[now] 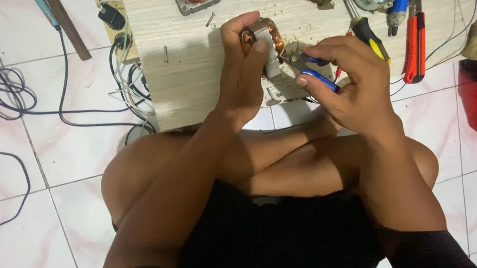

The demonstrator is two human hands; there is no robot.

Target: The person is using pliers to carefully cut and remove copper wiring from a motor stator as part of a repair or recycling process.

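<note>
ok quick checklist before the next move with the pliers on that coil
1. Left hand grips the motor stator, copper winding showing: ok.
2. Right hand holds the blue-handled pliers: ok.
3. Plier tips on the wire: cannot tell, hidden behind the stator.
4. Stator steadied over the wooden board: ok, held in the air, not resting.
5. Screwdriver and red cutter within reach on the board: ok.
6. Loose screws near the work: not ok, scattered.

Seated cross-legged, the person reaches both forearms forward toward twelve o'clock. The left hand [244, 72] is raised, its fingers curled over and thumb pressed in a firm grasp. The right hand [350, 85], at three o'clock of it, pinches with bent fingers, knuckles up.
</note>
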